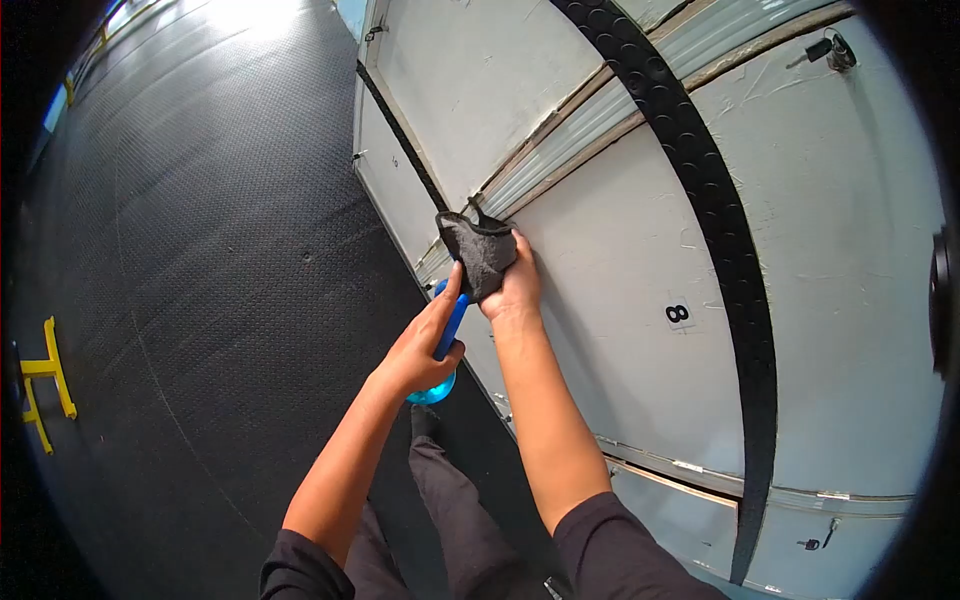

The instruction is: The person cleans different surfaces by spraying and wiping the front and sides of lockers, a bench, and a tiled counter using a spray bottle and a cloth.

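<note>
A dark grey cloth (482, 257) with a black edge is bunched in my right hand (518, 285), in front of the light grey lockers. My left hand (422, 350) is wrapped round a blue spray bottle (432, 389), just below and left of the cloth. Its index finger reaches up to the cloth's lower left edge. The bottle's lower part is bright blue and partly hidden behind the hand. Behind the cloth, a ribbed translucent strip (575, 135) runs between two locker doors.
A locker door (620, 270) bears the number 8. A black studded strip (715, 200) crosses the lockers. Keys (822, 50) hang in a lock at the upper right. Dark textured floor (230, 230) lies at left, with a yellow metal frame (58, 368).
</note>
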A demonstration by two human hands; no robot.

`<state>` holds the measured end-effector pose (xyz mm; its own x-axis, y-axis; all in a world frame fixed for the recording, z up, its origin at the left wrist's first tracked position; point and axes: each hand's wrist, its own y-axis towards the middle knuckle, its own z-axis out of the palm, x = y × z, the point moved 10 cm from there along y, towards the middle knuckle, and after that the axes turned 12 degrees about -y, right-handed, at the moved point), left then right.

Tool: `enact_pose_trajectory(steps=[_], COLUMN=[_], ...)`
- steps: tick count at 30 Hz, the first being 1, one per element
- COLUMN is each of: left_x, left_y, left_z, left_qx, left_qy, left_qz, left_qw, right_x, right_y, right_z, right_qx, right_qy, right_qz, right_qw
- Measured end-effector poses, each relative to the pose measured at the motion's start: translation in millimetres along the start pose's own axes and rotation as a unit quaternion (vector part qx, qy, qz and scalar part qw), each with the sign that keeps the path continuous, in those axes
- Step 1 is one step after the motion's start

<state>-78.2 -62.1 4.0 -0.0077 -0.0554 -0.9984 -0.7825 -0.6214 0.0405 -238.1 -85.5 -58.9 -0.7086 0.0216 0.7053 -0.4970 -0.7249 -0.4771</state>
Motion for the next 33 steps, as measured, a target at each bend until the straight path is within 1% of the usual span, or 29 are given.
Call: enact_pose_trajectory(steps=[2, 3, 5, 8, 12, 13, 14, 15, 17, 19, 21, 22, 23, 25, 26, 27, 29, 30, 31, 32, 33], left_x=[-7.5, -8.1, -3.1, -3.1, -0.4, 2.4, 0.3, 4.5, 10.7, 22.3, 41.0, 67.8, 83.6, 123.5, 138.2, 153.9, 175.4, 178.0, 179.5, 178.5, 175.4], left_y=[-6.0, 4.1, -5.6, -6.2, -14.9, -21.0, -26.5, -35.7, -57.6, -80.7, -103.2, -107.5, -114.6, -128.9, -134.5, -137.6, -156.8, -163.6, -168.5, -173.5, -181.7], left_z=[-5.1, 8.4, -3.0, -2.5, -7.1, -5.3, -1.6, 6.1, 32.3, 61.5, 90.1, 105.7, 115.4, 140.3, 147.8, 147.1, 146.8, 139.0, 135.2, 127.6, 122.6], left_qx=[-0.019, -0.023, -0.015, -0.010, -0.011, -0.011, -0.014, -0.007, 0.011, 0.029, -0.003, 0.009, 0.000, 0.012, 0.014, 0.006, -0.027, -0.057, -0.056, -0.068, -0.078], left_qy=[0.024, 0.004, 0.013, 0.025, 0.040, 0.043, 0.036, 0.027, -0.005, -0.059, -0.101, -0.175, -0.180, -0.212, -0.227, -0.230, -0.235, -0.249, -0.268, -0.263, -0.257], left_qz=[0.034, 0.049, 0.029, 0.036, 0.038, 0.036, 0.058, 0.040, 0.081, 0.067, 0.068, 0.006, 0.001, -0.076, -0.089, -0.091, -0.081, -0.067, -0.079, -0.066, -0.054], left_qw=[0.999, 0.999, 0.999, 0.999, 0.998, 0.998, 0.998, 0.999, 0.997, 0.996, 0.993, 0.984, 0.984, 0.974, 0.970, 0.969, 0.968, 0.965, 0.959, 0.960, 0.962], right_x=[-6.0, 13.8, -1.3, 6.7, -2.6, 19.0, 40.6, 46.5, 53.4, 40.6, 7.2, -6.5, -28.1, -56.7, -70.0, -80.4, -100.9, -110.6, -123.3, -137.4, -163.8], right_y=[-9.2, -8.6, -14.0, -21.6, -29.9, -51.6, -79.3, -96.9, -144.0, -176.9, -182.9, -165.6, -142.3, -94.3, -82.2, -84.7, -103.6, -113.4, -125.9, -121.8, -140.0], right_z=[2.3, -5.2, 5.8, 7.4, 4.8, -0.5, 4.4, 2.3, 18.9, 27.0, 23.8, 13.6, -5.8, -68.4, -103.6, -112.3, -133.4, -149.4, -173.3, -228.5, -278.2], right_qx=[-0.015, -0.017, -0.016, -0.026, -0.033, -0.099, -0.158, -0.157, -0.099, -0.030, 0.061, 0.080, 0.084, 0.103, 0.111, 0.120, 0.192, 0.184, 0.190, 0.138, 0.065], right_qy=[0.020, -0.001, 0.016, -0.014, -0.023, -0.198, -0.364, -0.429, -0.530, -0.609, -0.741, -0.772, -0.836, -0.898, -0.918, -0.917, -0.898, -0.906, -0.908, -0.843, -0.687], right_qz=[-0.006, -0.019, -0.014, -0.019, -0.011, -0.121, -0.228, -0.318, -0.410, -0.517, -0.545, -0.500, -0.457, -0.356, -0.359, -0.359, -0.319, -0.241, -0.229, -0.006, 0.221], right_qw=[1.000, 1.000, 1.000, 0.999, 0.999, 0.968, 0.889, 0.831, 0.735, 0.600, 0.388, 0.385, 0.292, 0.235, 0.124, 0.122, 0.233, 0.297, 0.295, 0.521, 0.689])
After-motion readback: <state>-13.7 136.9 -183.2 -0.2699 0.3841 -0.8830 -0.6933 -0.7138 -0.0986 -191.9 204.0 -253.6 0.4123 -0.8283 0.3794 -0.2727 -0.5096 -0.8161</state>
